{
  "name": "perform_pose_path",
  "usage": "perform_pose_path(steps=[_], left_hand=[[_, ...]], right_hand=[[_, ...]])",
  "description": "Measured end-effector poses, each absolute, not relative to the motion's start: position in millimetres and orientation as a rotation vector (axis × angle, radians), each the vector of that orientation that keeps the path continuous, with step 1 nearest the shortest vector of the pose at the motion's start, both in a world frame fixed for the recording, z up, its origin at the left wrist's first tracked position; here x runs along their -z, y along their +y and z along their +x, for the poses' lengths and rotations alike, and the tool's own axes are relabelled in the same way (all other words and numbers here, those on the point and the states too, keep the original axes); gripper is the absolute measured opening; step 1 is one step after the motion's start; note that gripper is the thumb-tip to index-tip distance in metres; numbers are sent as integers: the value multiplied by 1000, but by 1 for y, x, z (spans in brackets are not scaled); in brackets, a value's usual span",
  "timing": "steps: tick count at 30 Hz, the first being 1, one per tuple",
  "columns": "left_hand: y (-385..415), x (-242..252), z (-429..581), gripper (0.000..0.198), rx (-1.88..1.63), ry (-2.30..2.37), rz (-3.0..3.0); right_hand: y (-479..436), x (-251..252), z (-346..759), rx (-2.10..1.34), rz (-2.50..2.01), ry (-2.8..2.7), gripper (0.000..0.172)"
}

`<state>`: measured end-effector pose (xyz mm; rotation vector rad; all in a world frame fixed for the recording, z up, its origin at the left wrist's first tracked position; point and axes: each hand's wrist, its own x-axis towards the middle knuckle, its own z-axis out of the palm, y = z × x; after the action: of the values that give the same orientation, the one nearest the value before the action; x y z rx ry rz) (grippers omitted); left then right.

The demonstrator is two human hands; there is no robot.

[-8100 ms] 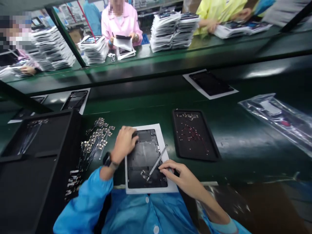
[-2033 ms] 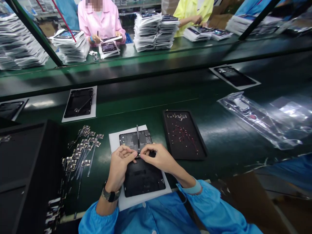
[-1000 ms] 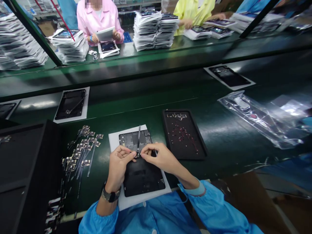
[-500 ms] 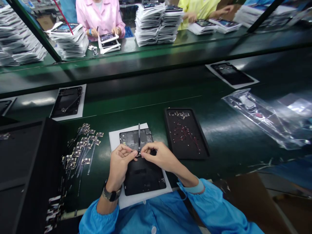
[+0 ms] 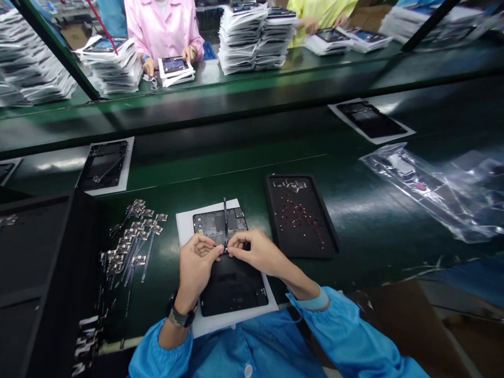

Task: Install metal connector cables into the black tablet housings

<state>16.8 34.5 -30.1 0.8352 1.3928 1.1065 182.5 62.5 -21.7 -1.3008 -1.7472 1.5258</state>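
Observation:
A black tablet housing (image 5: 232, 286) lies on a white sheet (image 5: 185, 223) at the near edge of the green bench. A thin flex cable (image 5: 225, 218) with a small board at its near end runs up the housing's middle. My left hand (image 5: 196, 265) and my right hand (image 5: 258, 254) meet over the housing's centre, and the fingertips of both pinch the cable's small end. Both wrists rest over the housing.
Several loose flex cables (image 5: 132, 239) lie to the left, beside a black tray (image 5: 39, 273). A black parts tray (image 5: 301, 215) sits on the right, and clear plastic bags (image 5: 429, 186) farther right. Housings (image 5: 103, 165) ride the conveyor. People work at stacks (image 5: 255, 34) across the line.
My hands have stayed pinched on the cable's end over the last second. The housings on the conveyor have drifted left. The person in pink has put a tablet down.

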Motion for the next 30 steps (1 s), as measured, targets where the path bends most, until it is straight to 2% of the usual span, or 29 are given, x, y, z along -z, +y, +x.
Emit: perform_pose_path(steps=[11,20,30], left_hand=[[37,30,12,30,-1025,1187,712],[37,33,13,30,-1007,1193,725],[36,31,13,32,-993,1236,744]], right_hand=[[65,15,188,-1653,-1204,-1678,11],[66,25,190,-1754,-1187,-1595,19],[65,25,190,-1754,-1203,-1584,11]])
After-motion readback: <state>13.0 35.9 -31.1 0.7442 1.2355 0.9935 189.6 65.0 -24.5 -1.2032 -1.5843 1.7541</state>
